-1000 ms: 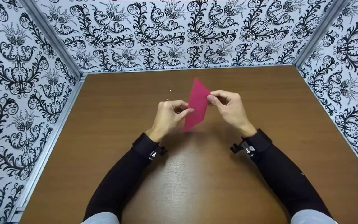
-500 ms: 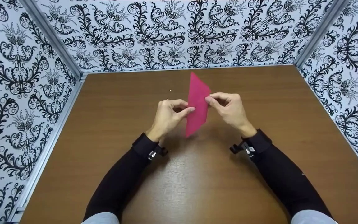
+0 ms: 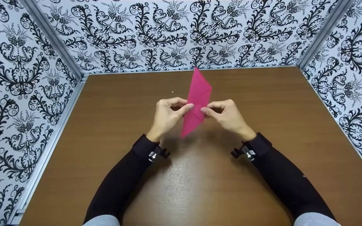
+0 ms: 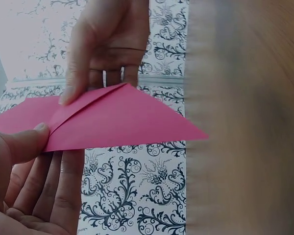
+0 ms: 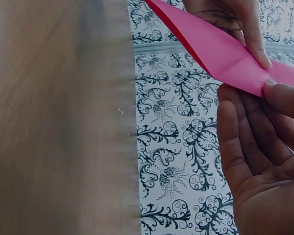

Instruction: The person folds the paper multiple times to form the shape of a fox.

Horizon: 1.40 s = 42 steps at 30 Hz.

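A folded sheet of pink paper [image 3: 197, 94], pointed at both ends, is held up above the table between my two hands. My left hand [image 3: 167, 115] pinches its left long edge, thumb on the near face and fingers behind. On the opposite edge, a little lower, my right hand [image 3: 228, 116] pinches it the same way. In the left wrist view a diagonal folded flap crosses the pink paper [image 4: 117, 115], with the left thumb [image 4: 32, 142] at the flap's lower end. The right wrist view shows the paper's layers [image 5: 220, 54] slightly parted along one edge.
The brown wooden table [image 3: 181, 182] spreads beneath my hands. Walls with black floral pattern [image 3: 174, 34] close it in at the back and both sides. A tiny white speck [image 3: 172, 91] lies on the table left of the paper.
My right hand has slid down along the paper's right edge, toward me. The paper has risen a little and its upper tip stands farther back; my left hand has shifted slightly up and left.
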Motion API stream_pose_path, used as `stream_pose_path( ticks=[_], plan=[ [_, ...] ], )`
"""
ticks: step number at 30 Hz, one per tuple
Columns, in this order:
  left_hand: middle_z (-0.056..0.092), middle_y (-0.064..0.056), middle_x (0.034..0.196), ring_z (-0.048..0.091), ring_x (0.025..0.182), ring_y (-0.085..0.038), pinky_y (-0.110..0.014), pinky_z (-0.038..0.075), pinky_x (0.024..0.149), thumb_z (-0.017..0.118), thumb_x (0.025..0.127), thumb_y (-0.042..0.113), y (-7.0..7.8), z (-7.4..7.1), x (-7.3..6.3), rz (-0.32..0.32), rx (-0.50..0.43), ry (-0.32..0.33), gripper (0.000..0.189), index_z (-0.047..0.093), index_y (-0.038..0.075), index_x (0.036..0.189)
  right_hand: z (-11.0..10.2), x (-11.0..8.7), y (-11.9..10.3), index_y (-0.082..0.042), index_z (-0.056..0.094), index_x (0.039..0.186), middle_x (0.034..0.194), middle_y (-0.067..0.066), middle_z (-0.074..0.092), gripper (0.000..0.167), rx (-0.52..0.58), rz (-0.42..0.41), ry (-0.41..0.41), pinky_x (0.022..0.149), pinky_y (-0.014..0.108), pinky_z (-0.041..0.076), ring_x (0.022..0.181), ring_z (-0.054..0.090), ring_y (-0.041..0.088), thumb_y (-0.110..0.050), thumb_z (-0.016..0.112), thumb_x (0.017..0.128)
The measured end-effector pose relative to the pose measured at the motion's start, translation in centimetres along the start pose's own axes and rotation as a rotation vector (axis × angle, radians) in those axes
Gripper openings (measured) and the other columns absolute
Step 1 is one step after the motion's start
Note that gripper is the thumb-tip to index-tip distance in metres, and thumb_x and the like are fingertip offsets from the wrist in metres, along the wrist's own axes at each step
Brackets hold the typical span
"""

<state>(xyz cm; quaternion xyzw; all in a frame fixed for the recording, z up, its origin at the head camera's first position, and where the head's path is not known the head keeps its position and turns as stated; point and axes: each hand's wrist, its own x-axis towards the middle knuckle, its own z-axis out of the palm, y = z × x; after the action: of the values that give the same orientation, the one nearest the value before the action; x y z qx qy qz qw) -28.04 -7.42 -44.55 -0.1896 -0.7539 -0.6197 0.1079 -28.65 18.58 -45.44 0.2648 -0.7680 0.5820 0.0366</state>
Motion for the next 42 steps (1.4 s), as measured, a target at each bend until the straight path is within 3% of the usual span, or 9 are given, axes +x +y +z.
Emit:
stream_pose_path(
  ticks=[6,10,18,23,25,28,32,36,42],
  plan=[
    [0.089,-0.009,0.09,0.078,0.07,-0.01,-0.025,0.067,0.068,0.093,0.102,0.017,0.3,0.0,0.1,-0.016,-0.047,0.031,0.011,0.092,0.007,0.106,0.5,-0.2,0.3,-0.008,0.094,0.106,0.091,0.017,0.088,0.012,-0.038,0.02,-0.047,0.071,0.02,0.063,0.075,0.079,0.015,-0.016,0.085,0.108],
    [0.089,-0.009,0.092,0.08,0.072,-0.011,-0.027,0.069,0.07,0.093,0.102,0.016,0.4,0.0,0.1,-0.026,-0.061,0.052,0.011,0.092,0.006,0.106,0.9,-0.4,0.7,-0.008,0.093,0.103,0.087,0.018,0.086,0.015,-0.017,0.052,-0.088,0.068,0.022,0.063,0.071,0.076,0.01,-0.017,0.084,0.109],
    [0.09,-0.013,0.096,0.082,0.075,-0.012,-0.028,0.071,0.071,0.093,0.101,0.013,0.3,-0.1,0.2,-0.039,-0.091,0.087,0.012,0.092,0.004,0.109,1.3,-0.6,0.9,-0.006,0.092,0.102,0.089,0.013,0.088,0.018,-0.007,0.071,-0.159,0.078,0.052,0.074,0.082,0.084,0.048,-0.018,0.081,0.111],
    [0.09,-0.012,0.097,0.083,0.076,-0.011,-0.031,0.072,0.074,0.093,0.102,0.016,0.1,-0.2,0.2,-0.058,-0.086,0.076,0.014,0.092,0.004,0.109,1.2,-0.7,0.8,-0.01,0.093,0.102,0.089,0.011,0.089,0.018,-0.047,0.07,-0.17,0.077,0.054,0.074,0.082,0.084,0.051,-0.022,0.082,0.111],
    [0.09,-0.012,0.095,0.082,0.075,-0.011,-0.035,0.073,0.074,0.094,0.102,0.018,0.1,-0.3,0.3,-0.056,-0.059,0.074,0.015,0.092,0.005,0.109,1.2,-0.6,0.8,-0.012,0.093,0.102,0.09,0.01,0.089,0.019,-0.072,0.068,-0.169,0.078,0.053,0.074,0.083,0.085,0.05,-0.025,0.083,0.11],
    [0.089,-0.011,0.093,0.081,0.073,-0.01,-0.04,0.073,0.075,0.094,0.102,0.019,0.0,-0.5,0.4,-0.052,-0.013,0.067,0.015,0.092,0.007,0.108,1.0,-0.3,0.7,-0.015,0.093,0.105,0.093,0.01,0.089,0.018,-0.129,0.063,-0.152,0.075,0.037,0.071,0.083,0.085,0.042,-0.03,0.084,0.11],
    [0.089,-0.012,0.092,0.079,0.073,-0.008,-0.033,0.071,0.073,0.093,0.103,0.02,-0.1,-0.8,0.4,-0.057,0.031,0.046,0.014,0.092,0.007,0.108,0.3,0.0,0.6,-0.014,0.091,0.118,0.103,0.008,0.09,0.02,-0.213,0.051,-0.097,0.074,0.023,0.062,0.085,0.081,0.031,-0.031,0.085,0.109],
    [0.089,-0.011,0.093,0.074,0.072,-0.007,-0.02,0.062,0.068,0.092,0.104,0.022,0.0,-0.9,0.3,-0.068,0.105,0.011,0.016,0.092,0.007,0.108,-0.7,0.3,0.6,-0.01,0.087,0.131,0.116,0.007,0.089,0.027,-0.219,0.062,-0.03,0.079,0.024,0.066,0.092,0.082,0.028,-0.028,0.084,0.11],
    [0.09,-0.003,0.096,0.068,0.077,-0.007,-0.019,0.052,0.068,0.09,0.105,0.031,-0.1,-0.9,0.2,-0.091,0.304,-0.074,0.018,0.094,0.013,0.109,-2.2,0.8,0.3,-0.003,0.08,0.138,0.122,0.017,0.085,0.032,-0.12,0.072,0.069,0.087,0.03,0.07,0.092,0.08,0.013,-0.021,0.081,0.112]
  ],
)
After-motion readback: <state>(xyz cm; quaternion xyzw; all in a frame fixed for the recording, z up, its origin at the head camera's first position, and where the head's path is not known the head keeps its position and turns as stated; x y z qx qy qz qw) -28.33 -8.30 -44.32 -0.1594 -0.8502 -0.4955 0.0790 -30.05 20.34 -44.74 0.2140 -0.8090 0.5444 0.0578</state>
